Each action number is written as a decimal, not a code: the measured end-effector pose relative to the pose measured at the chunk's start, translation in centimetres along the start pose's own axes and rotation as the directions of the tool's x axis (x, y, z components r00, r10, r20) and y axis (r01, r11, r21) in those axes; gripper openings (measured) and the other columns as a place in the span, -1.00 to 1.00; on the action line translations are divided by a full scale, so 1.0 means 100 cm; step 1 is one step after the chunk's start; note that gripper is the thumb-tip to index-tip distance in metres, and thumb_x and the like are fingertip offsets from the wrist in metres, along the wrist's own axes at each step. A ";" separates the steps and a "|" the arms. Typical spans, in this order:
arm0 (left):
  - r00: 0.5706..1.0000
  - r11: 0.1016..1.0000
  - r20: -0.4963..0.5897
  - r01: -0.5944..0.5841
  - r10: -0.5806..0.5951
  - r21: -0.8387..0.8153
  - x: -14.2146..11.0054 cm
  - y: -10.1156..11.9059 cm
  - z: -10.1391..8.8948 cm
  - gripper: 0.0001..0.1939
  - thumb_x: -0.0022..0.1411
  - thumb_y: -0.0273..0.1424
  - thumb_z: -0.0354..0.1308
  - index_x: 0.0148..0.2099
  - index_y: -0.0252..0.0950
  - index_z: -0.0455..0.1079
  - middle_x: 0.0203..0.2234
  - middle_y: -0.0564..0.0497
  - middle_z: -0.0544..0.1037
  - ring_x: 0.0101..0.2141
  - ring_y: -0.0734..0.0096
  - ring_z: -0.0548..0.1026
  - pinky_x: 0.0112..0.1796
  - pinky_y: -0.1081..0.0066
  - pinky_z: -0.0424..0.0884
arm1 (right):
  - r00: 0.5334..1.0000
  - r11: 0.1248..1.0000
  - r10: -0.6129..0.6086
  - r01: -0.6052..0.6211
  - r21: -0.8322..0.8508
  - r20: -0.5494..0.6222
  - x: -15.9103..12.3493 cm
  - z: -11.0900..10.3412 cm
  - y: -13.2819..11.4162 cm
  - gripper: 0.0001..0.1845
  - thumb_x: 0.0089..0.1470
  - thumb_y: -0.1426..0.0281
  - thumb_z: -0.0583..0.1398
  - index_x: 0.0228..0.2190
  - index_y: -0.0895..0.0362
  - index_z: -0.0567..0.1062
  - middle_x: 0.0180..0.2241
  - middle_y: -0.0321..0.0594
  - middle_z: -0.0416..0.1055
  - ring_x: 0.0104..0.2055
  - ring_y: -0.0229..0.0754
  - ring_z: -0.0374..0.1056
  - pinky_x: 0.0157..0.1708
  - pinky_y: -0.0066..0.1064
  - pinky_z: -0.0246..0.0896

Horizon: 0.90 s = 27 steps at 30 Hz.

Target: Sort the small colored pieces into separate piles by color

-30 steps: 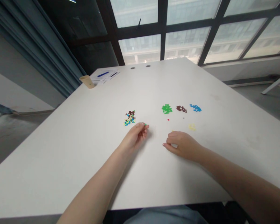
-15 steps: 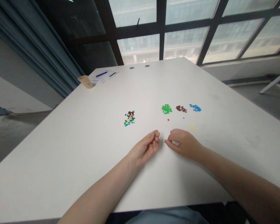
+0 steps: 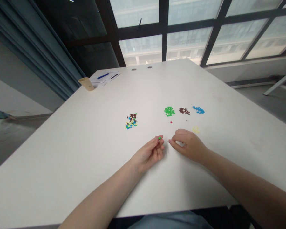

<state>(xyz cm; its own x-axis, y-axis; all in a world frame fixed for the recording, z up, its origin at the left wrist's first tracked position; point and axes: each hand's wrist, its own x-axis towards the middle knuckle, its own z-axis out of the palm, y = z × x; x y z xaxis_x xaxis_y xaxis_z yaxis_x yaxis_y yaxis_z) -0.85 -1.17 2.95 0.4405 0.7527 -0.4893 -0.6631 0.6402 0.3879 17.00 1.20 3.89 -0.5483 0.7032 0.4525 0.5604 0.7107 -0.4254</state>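
Note:
Between the thumb and fingers of my left hand (image 3: 149, 155) is a small green piece (image 3: 159, 138). My right hand (image 3: 186, 142) is closed in a pinch just to its right; whatever lies at its fingertips is too small to name. Beyond the hands are a heap of green pieces (image 3: 169, 111), a heap of dark brown pieces (image 3: 184, 111) and a heap of blue pieces (image 3: 199, 110). Pale yellow pieces (image 3: 195, 129) lie close behind my right hand. To the left sits a mixed-colour pile (image 3: 132, 121). A single red piece (image 3: 171, 122) lies apart.
The white table (image 3: 90, 152) extends toward the windows. At its far left stand a paper cup (image 3: 87, 84) and papers (image 3: 98, 78) with a blue pen (image 3: 103, 76) on them. A tiny dark piece (image 3: 187, 120) lies below the brown heap.
The fingers of my left hand have shifted slightly, and more of the green piece shows. My right hand has risen a little, still pinched. The heaps look the same.

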 end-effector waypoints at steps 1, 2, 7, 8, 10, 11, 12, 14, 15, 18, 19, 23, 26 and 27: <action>1.000 1.000 0.001 0.009 -0.009 0.017 0.000 -0.001 -0.002 -0.90 0.10 -0.42 0.14 -0.28 -0.31 0.37 -0.48 0.06 0.46 -0.51 0.60 0.44 -0.50 0.58 0.35 | 1.000 1.000 -0.004 0.004 0.011 -0.025 0.000 0.000 -0.001 -0.72 0.09 0.38 0.04 -0.60 0.15 0.37 -0.62 -0.28 0.21 -0.49 -0.28 0.15 -0.43 -0.45 0.04; 1.000 0.999 -0.002 0.018 -0.018 0.030 0.000 -0.001 -0.003 -0.89 0.09 -0.41 0.15 -0.28 -0.30 0.37 -0.46 0.06 0.47 -0.50 0.59 0.45 -0.49 0.57 0.35 | 0.999 1.000 -0.012 0.013 0.022 -0.053 0.000 -0.001 -0.001 -0.74 0.09 0.37 0.05 -0.57 0.15 0.39 -0.61 -0.27 0.24 -0.48 -0.28 0.16 -0.42 -0.44 0.05; 0.999 0.997 -0.010 0.051 -0.051 0.060 -0.001 -0.002 -0.003 -0.89 0.12 -0.38 0.12 -0.27 -0.28 0.38 -0.36 0.05 0.50 -0.41 0.55 0.47 -0.44 0.52 0.36 | 0.983 0.998 -0.040 0.049 0.046 -0.177 0.000 -0.002 -0.006 -0.85 0.06 0.39 0.10 -0.43 0.13 0.47 -0.56 -0.26 0.29 -0.45 -0.26 0.18 -0.39 -0.42 0.10; 0.999 0.997 -0.007 0.053 -0.052 0.064 -0.001 -0.002 -0.002 -0.89 0.12 -0.38 0.12 -0.27 -0.29 0.38 -0.36 0.05 0.50 -0.39 0.54 0.47 -0.43 0.51 0.36 | 0.980 0.997 -0.041 0.052 0.050 -0.195 -0.001 -0.001 -0.007 -0.86 0.05 0.40 0.11 -0.41 0.13 0.48 -0.56 -0.26 0.28 -0.45 -0.26 0.18 -0.38 -0.42 0.10; 0.998 0.996 0.003 0.055 -0.055 0.070 -0.002 -0.003 -0.002 -0.88 0.11 -0.38 0.13 -0.28 -0.30 0.38 -0.38 0.05 0.49 -0.38 0.54 0.47 -0.40 0.51 0.37 | 0.975 0.997 -0.047 0.061 0.056 -0.215 -0.001 0.002 -0.009 -0.86 0.04 0.41 0.12 -0.37 0.12 0.49 -0.57 -0.27 0.25 -0.45 -0.26 0.17 -0.39 -0.41 0.10; 0.998 0.996 0.012 0.055 -0.056 0.072 -0.001 -0.004 -0.003 -0.88 0.11 -0.38 0.14 -0.29 -0.30 0.37 -0.41 0.05 0.49 -0.38 0.55 0.47 -0.39 0.52 0.37 | 0.976 0.996 -0.051 0.064 0.054 -0.213 -0.002 0.004 -0.010 -0.85 0.04 0.40 0.12 -0.35 0.11 0.50 -0.57 -0.27 0.24 -0.45 -0.25 0.16 -0.39 -0.41 0.10; 0.998 0.996 0.021 0.056 -0.057 0.076 -0.001 -0.005 -0.003 -0.88 0.10 -0.38 0.14 -0.30 -0.31 0.37 -0.43 0.06 0.48 -0.39 0.56 0.46 -0.39 0.52 0.37 | 0.977 0.997 -0.054 0.065 0.048 -0.206 -0.002 0.006 -0.011 -0.84 0.04 0.40 0.12 -0.34 0.10 0.50 -0.57 -0.28 0.23 -0.45 -0.25 0.15 -0.40 -0.41 0.09; 0.998 0.994 0.032 0.058 -0.062 0.092 0.001 -0.006 -0.005 -0.88 0.10 -0.36 0.15 -0.33 -0.33 0.36 -0.47 0.06 0.48 -0.41 0.57 0.46 -0.38 0.53 0.37 | 0.981 0.998 -0.053 0.059 0.026 -0.185 -0.003 0.011 -0.013 -0.82 0.05 0.39 0.11 -0.32 0.08 0.51 -0.57 -0.27 0.23 -0.44 -0.24 0.14 -0.40 -0.40 0.08; 0.997 0.993 0.033 0.062 -0.065 0.102 0.002 -0.007 -0.005 -0.87 0.10 -0.36 0.14 -0.33 -0.33 0.36 -0.47 0.05 0.48 -0.41 0.57 0.46 -0.38 0.53 0.37 | 0.983 0.999 -0.046 0.050 0.016 -0.175 -0.003 0.013 -0.014 -0.82 0.06 0.40 0.10 -0.33 0.08 0.51 -0.56 -0.27 0.23 -0.44 -0.24 0.14 -0.40 -0.40 0.08; 0.998 0.990 0.014 0.064 -0.067 0.122 0.004 -0.008 -0.006 -0.88 0.10 -0.37 0.14 -0.35 -0.35 0.37 -0.46 0.03 0.49 -0.41 0.56 0.46 -0.40 0.55 0.36 | 0.987 1.000 -0.023 0.023 -0.002 -0.159 -0.001 0.015 -0.017 -0.82 0.06 0.42 0.09 -0.38 0.10 0.51 -0.55 -0.25 0.25 -0.42 -0.23 0.16 -0.38 -0.40 0.09; 0.998 0.990 0.007 0.064 -0.065 0.126 0.005 -0.007 -0.005 -0.88 0.11 -0.38 0.14 -0.34 -0.35 0.37 -0.46 0.03 0.49 -0.41 0.56 0.46 -0.40 0.55 0.36 | 0.987 1.000 -0.014 0.013 -0.005 -0.157 0.000 0.014 -0.017 -0.82 0.06 0.43 0.09 -0.40 0.11 0.51 -0.54 -0.25 0.27 -0.41 -0.23 0.17 -0.36 -0.40 0.10; 0.998 0.977 -0.054 -0.012 0.024 0.215 0.005 0.003 -0.002 -0.85 0.12 -0.37 0.12 -0.27 -0.34 0.41 -0.37 -0.01 0.52 -0.47 0.58 0.45 -0.44 0.55 0.35 | 0.977 0.994 0.097 -0.106 -0.037 -0.189 0.014 0.001 0.001 -0.84 0.03 0.44 0.11 -0.42 0.12 0.51 -0.50 -0.22 0.31 -0.37 -0.21 0.21 -0.30 -0.37 0.12; 0.972 0.927 -0.105 -0.165 0.211 0.337 0.006 0.018 -0.002 -0.85 0.07 -0.39 0.16 -0.29 -0.36 0.42 -0.36 -0.04 0.53 -0.50 0.60 0.43 -0.46 0.57 0.33 | 0.957 0.960 0.233 -0.255 -0.117 -0.173 0.029 -0.012 0.033 -0.84 0.01 0.39 0.13 -0.42 0.10 0.53 -0.49 -0.22 0.32 -0.36 -0.18 0.24 -0.32 -0.36 0.12; 0.955 0.899 -0.107 -0.219 0.278 0.379 0.006 0.024 -0.004 -0.85 0.04 -0.38 0.19 -0.32 -0.36 0.42 -0.37 -0.04 0.53 -0.51 0.59 0.43 -0.47 0.57 0.32 | 0.950 0.939 0.279 -0.301 -0.164 -0.141 0.034 -0.014 0.045 -0.84 0.01 0.38 0.14 -0.42 0.09 0.53 -0.48 -0.22 0.32 -0.36 -0.18 0.25 -0.33 -0.36 0.11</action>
<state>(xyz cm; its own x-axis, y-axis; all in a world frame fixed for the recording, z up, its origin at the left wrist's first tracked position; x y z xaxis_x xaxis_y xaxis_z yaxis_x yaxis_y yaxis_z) -2.41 0.79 3.30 0.1718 0.8801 -0.4427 -0.4638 0.4687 0.7518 18.53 6.76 4.60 -0.2768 0.8636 0.4214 0.7933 0.4529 -0.4070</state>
